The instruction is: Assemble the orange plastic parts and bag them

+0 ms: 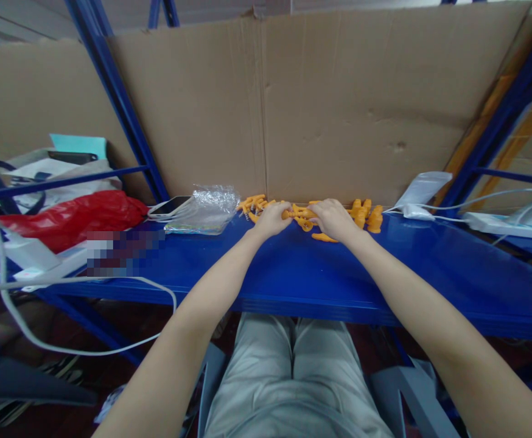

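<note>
My left hand point(271, 220) and my right hand point(338, 220) are close together at the back of the blue shelf. Between them is a slim orange plastic piece point(300, 213), its ends reaching the fingers of both hands, which are closed on it. Just below lies a small round orange part point(307, 225). A curved orange piece point(324, 237) rests under my right hand. Beyond my left hand is a heap of thin orange parts point(251, 203). Chunky orange pieces point(361, 210) stand right of my right hand. Their exact kind is too small to make out.
A cardboard sheet point(193, 115) walls the back. Left are a clear plastic bag point(206, 213), a phone point(172, 205), a red bag point(78, 216) and a white cable point(87, 351). A white packet point(421, 194) and a power strip point(512, 226) lie right. Blue posts point(120, 100) frame the shelf.
</note>
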The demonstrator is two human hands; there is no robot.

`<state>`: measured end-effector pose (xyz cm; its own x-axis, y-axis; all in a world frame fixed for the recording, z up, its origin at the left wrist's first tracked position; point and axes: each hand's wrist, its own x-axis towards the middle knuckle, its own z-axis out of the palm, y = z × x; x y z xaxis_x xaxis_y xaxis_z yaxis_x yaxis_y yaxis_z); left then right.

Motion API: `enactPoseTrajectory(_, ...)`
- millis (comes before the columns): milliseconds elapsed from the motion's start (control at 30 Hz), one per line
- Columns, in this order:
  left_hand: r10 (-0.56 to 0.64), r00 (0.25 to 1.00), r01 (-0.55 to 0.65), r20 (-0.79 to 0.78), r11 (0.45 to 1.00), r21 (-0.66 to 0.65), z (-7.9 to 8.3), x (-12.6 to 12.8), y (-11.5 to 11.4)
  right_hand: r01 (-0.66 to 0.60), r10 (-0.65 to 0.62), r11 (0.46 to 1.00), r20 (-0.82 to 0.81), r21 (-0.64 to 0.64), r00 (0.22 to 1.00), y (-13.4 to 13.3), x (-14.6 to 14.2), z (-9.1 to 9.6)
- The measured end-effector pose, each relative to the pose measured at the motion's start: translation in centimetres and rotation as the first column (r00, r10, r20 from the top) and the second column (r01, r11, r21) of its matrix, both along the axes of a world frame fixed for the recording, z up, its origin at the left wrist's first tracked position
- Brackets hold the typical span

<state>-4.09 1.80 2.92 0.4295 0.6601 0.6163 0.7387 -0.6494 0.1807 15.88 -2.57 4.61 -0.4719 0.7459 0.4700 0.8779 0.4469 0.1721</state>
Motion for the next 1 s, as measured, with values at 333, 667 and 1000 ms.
enactPoseTrajectory(333,0.242,0.952,-0.246,-0.188,0.969,0.002,0.5,1.2,-2.7,0.083,-0.100,0.976,-0.076,-0.200,0.992,-0.5,-1.0,-0.6)
enactPoseTrajectory(667,0.057,0.996,-0.055,-0.068,0.998,0.024,0.1,2.6,-3.9,0.248,-0.261,0.953,-0.055,-0.172,0.964,-0.3,-1.0,-0.3)
enactPoseTrajectory(1000,0.107,0.983,-0.107,-0.151,0.994,0.007,0.4,2.4,-3.8,0.238,-0.271,0.944,-0.125,-0.227,0.954,-0.4,-1.1,-0.1)
